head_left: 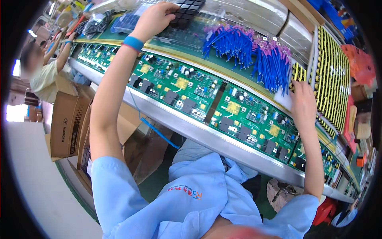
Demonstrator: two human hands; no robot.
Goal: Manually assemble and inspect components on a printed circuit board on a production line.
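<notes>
From my seat I take the row of circuit boards (191, 97) as my landmark; it is the largest thing I see, a green line slanting down to my right. A metal rail (238, 148) runs along its near edge. An open cardboard box (65, 119) stands on its near side, by its left end, and a co-worker (41, 81) is beyond that box, past the same end.

On the far side of the row, toward its right end, lies a wide panel of black and yellow striped parts (332, 75). Left of that panel, also beyond the row, blue wires with pink ends (246, 49) lie in a heap. The black tray (186, 14), divided into squares, sits farther beyond the row, left of the wires.

My left hand (154, 20) reaches over the row to the tray's left edge, fingers bent; I can't tell whether they pinch it. My right hand (303, 102) is at the row's far edge, fingertips at a small striped block (298, 73); I can't tell whether they are closed on it. A blue wristband (133, 42) circles the left wrist, above the row.
</notes>
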